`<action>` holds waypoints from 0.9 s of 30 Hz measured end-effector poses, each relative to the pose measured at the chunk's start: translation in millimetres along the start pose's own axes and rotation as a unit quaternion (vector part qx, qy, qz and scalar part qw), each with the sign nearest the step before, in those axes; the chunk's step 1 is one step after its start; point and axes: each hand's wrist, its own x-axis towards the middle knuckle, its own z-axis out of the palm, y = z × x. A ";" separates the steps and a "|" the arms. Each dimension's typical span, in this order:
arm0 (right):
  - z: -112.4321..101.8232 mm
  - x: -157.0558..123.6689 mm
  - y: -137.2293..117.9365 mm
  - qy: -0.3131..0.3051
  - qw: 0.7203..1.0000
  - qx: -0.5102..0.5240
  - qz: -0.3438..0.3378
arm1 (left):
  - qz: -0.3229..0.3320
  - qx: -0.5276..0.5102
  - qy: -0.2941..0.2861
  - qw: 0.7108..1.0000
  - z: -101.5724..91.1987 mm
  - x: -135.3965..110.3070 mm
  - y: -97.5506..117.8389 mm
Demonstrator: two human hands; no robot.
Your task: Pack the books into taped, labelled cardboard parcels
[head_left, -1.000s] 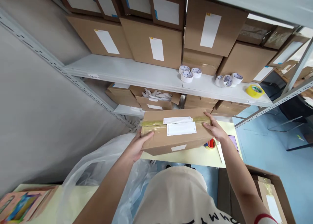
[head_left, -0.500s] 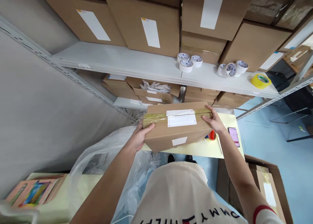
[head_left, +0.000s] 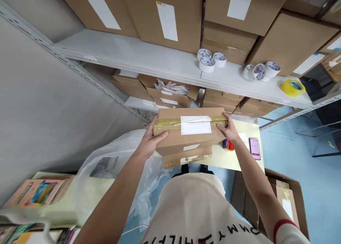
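Note:
I hold a sealed brown cardboard box with a white label and a strip of clear tape across its top. My left hand grips its left end and my right hand grips its right end. The box hangs just above a pale yellow table. Under it lies a second, similar taped box on the table's near edge. A tape dispenser with red parts sits by my right hand.
A phone lies on the table's right side. White shelves hold large labelled boxes, several white tape rolls and a yellow roll. A clear plastic bag lies at left, an open carton at right, books bottom left.
I have moved the box slightly toward the shelves and leveled it. A second box under it has come into sight. The view has tilted downward.

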 end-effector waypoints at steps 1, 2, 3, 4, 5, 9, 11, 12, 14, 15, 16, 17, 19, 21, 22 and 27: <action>-0.3 -1.9 1.9 0.002 1.000 -0.005 0.003 | -0.001 0.001 -0.002 1.000 -0.2 -1.9 -2.4; -0.7 -4.5 2.9 0.001 1.000 -0.010 0.006 | -0.004 -0.001 -0.001 1.000 -0.6 -5.0 -5.4; -1.1 -7.3 3.2 -0.001 1.000 -0.014 0.007 | -0.008 -0.005 0.002 1.000 -1.0 -9.0 -8.5; -1.9 -10.0 3.0 -0.005 1.000 -0.016 0.010 | -0.012 -0.011 0.005 1.000 -0.9 -13.5 -11.4; -2.9 -12.1 2.7 -0.009 1.000 -0.017 0.013 | -0.015 -0.016 0.010 1.000 -0.1 -18.1 -13.6; -9.0 -13.8 3.6 -0.014 0.999 -0.013 0.033 | -0.026 -0.031 0.014 0.999 9.9 -30.1 -13.7; -12.2 -11.7 6.3 -0.013 0.999 -0.014 0.038 | -0.033 -0.035 0.013 0.999 15.7 -30.6 -10.1; -13.8 -10.3 7.6 -0.014 0.999 -0.014 0.039 | -0.035 -0.036 0.013 0.999 18.1 -29.8 -8.3; -17.9 -7.4 9.3 -0.017 0.999 -0.013 0.041 | -0.039 -0.036 0.016 0.998 22.1 -27.1 -6.4; -20.8 -5.7 9.3 -0.017 0.999 -0.011 0.039 | -0.042 -0.038 0.015 0.998 24.3 -25.6 -6.9; -24.4 -3.9 8.7 -0.016 0.999 -0.010 0.036 | -0.046 -0.042 0.012 0.998 26.8 -24.1 -8.5; -28.6 -1.8 7.6 -0.013 0.999 -0.012 0.031 | -0.049 -0.048 0.008 0.998 29.9 -22.8 -11.5; -37.3 2.8 4.9 -0.009 0.999 -0.023 0.020 | -0.054 -0.059 0.006 0.997 37.1 -21.5 -21.1; -43.1 7.1 3.6 -0.015 0.999 -0.045 0.014 | -0.058 -0.068 0.018 0.996 43.4 -22.2 -34.2; -43.8 8.8 4.0 -0.023 0.998 -0.055 0.014 | -0.061 -0.071 0.029 0.995 45.0 -23.2 -40.9; -26.5 11.3 14.5 -0.079 0.996 -0.020 0.031 | -0.065 -0.053 0.080 0.993 31.3 -25.6 -62.6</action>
